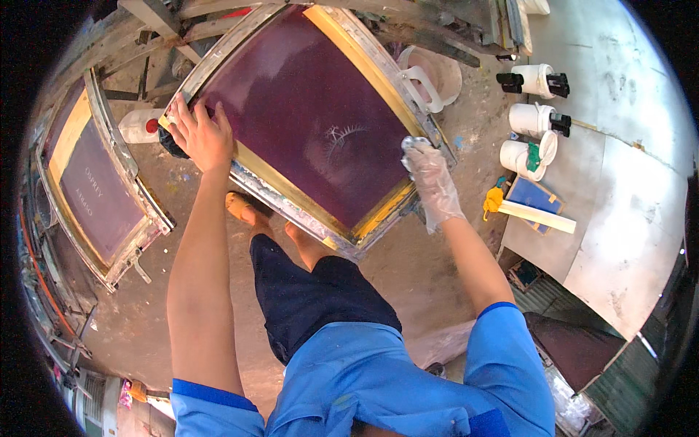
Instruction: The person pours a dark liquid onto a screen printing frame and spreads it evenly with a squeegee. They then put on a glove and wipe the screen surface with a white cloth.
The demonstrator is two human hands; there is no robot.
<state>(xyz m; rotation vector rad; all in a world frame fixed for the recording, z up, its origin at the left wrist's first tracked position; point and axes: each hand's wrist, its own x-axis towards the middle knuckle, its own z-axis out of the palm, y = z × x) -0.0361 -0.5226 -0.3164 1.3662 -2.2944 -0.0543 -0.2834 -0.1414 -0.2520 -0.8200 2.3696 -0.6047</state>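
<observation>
A large screen-printing frame (200, 69) with dark purple mesh and worn, yellow-taped rails sits tilted in front of me. Pale thin curved marks (341, 138) show on its mesh. My left hand (202, 135), bare, rests on the frame's left corner with the fingers spread over the rail. At the right rail, my right hand (433, 178) wears a clear plastic glove. Its fingers close around a whitish wad (408, 149), seemingly a rag, against the mesh edge; most of the wad is hidden by the glove.
Another printing screen (102, 182) stands at left. Beyond the frame's right rail is a pale bucket (437, 73). On the right, several white tubs (535, 80) stand beside a metal-sheeted table (611, 218), near a blue panel (531, 200) and wooden strip (542, 217). A white jug (138, 126) stands left.
</observation>
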